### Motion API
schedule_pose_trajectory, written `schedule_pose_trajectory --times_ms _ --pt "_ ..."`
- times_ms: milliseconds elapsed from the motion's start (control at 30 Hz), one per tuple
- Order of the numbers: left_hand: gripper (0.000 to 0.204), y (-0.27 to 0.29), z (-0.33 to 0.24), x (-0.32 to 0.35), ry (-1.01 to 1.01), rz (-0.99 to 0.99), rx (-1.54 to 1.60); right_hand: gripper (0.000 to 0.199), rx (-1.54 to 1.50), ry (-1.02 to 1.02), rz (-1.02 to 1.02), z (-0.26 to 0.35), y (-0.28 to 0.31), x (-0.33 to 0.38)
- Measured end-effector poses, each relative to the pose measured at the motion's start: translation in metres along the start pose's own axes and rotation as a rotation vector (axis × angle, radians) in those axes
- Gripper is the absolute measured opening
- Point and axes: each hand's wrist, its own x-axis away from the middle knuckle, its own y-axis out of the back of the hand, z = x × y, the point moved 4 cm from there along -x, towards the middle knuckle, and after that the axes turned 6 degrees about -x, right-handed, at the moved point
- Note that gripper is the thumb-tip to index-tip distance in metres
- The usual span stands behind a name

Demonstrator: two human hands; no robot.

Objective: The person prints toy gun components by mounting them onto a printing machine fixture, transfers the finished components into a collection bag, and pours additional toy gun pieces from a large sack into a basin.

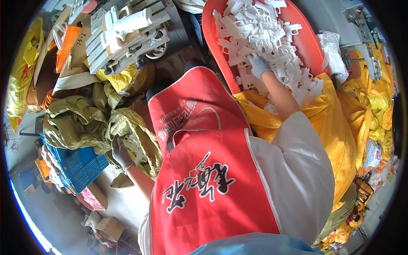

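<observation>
Inside the red tray (304, 23), a heap of white pistol-shaped pieces (263, 32) covers much of the base and spills over the tray's near end, where a yellow-orange sack (327, 123) meets it. Over the near part of the tray, the gloved right hand (258, 66) lies on the heap, its fingers slightly bent and a little apart, touching the pieces; whether it has hold of one, I cannot tell. Well to the left of the tray, and nearer the body, the gloved left hand (121, 154) is at the edge of an olive sack (123, 121), its fingers together and only partly curled; I cannot tell whether it grips the cloth. More white pieces (135, 146) show in that sack's mouth. Left of the tray, beyond the sack, another white piece (134, 22) sits on a grey metal fixture (95, 51). Farthest left of the tray on the near side is a blue crate (85, 168), and just right of the tray is a white wrapped bundle (334, 53).
</observation>
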Motion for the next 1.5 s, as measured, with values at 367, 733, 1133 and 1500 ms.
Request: schedule_pose_trajectory --times_ms 367,733,1133,1500 --pt "0.024 -0.022 -0.095 -0.011 -0.227 -0.008 -0.123 0.046 -0.785 -0.214 -0.062 -0.072 -0.033 0.014" --pt "0.019 -0.010 -0.253 -0.048 -0.606 -0.109 0.131 0.052 -0.142 0.177 0.105 0.004 0.004 0.046" --pt "0.037 -0.053 -0.361 -0.098 -0.874 0.204 -0.019 0.039 -1.437 0.090 -0.224 0.016 0.090 0.051" --pt "0.030 -0.023 -0.297 -0.086 -0.741 -0.107 0.274 0.041 -1.052 0.849 -0.497 0.222 0.283 0.011"
